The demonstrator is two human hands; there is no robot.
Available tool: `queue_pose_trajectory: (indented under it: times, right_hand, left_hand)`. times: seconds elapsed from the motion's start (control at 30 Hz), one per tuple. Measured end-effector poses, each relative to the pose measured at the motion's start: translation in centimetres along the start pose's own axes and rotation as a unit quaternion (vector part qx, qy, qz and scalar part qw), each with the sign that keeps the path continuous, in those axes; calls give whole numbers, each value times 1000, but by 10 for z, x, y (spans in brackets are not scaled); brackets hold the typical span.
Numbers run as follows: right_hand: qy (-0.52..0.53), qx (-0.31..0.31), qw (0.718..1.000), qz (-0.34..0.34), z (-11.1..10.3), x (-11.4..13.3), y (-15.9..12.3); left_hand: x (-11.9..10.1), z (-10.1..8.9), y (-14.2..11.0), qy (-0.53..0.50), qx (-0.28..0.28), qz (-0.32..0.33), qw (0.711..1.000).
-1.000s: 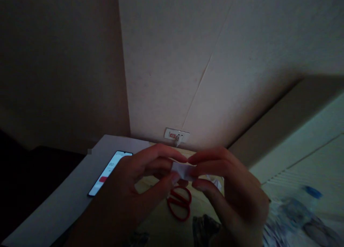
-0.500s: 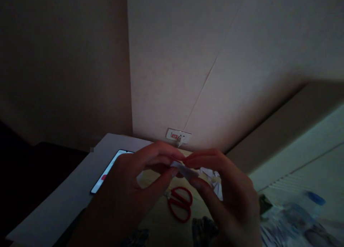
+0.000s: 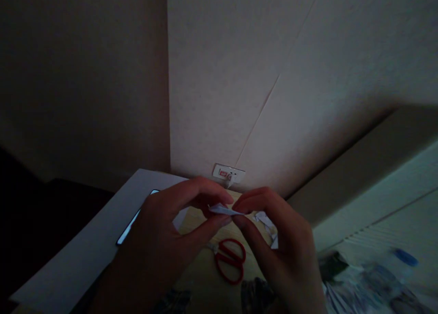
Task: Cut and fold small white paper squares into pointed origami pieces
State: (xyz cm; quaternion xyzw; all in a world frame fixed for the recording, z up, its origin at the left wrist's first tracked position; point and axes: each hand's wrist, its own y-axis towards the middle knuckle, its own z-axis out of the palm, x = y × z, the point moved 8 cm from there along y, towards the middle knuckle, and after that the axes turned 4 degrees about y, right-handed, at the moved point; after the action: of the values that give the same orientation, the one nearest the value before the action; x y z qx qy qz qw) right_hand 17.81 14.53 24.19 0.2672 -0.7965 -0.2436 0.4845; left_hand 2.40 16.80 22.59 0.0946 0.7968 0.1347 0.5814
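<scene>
Between my two hands is a small folded piece of white paper, held up over the table and seen nearly edge-on. My left hand pinches its left part between thumb and fingers. At the right end, the thumb and fingertips of my right hand press on the paper. Below the hands, red-handled scissors lie on the pale wooden table; their blades are mostly hidden by my left hand. Several folded white paper pieces lie behind my right hand, partly covered by it.
A lit phone rests on a large white sheet at the left, partly behind my left hand. A wall socket with a plug sits above the table's back edge. Clear plastic items with a blue cap are at lower right.
The paper has turned flatter and shifted slightly left. My right hand has moved a little left, its fingertips now closed on the paper's right end. My left hand covers more of the phone.
</scene>
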Motion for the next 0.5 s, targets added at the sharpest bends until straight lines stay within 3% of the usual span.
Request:
queue_pose_trajectory:
  times: [0.23, 0.5]
  right_hand:
    - [9, -40, 999, 29, -6, -2, -4]
    - [25, -45, 999, -1, -8, -5, -2]
  left_hand:
    - [7, 3, 0, -17, 7, -27, 999]
    - [1, 2, 3, 43, 45, 54, 997]
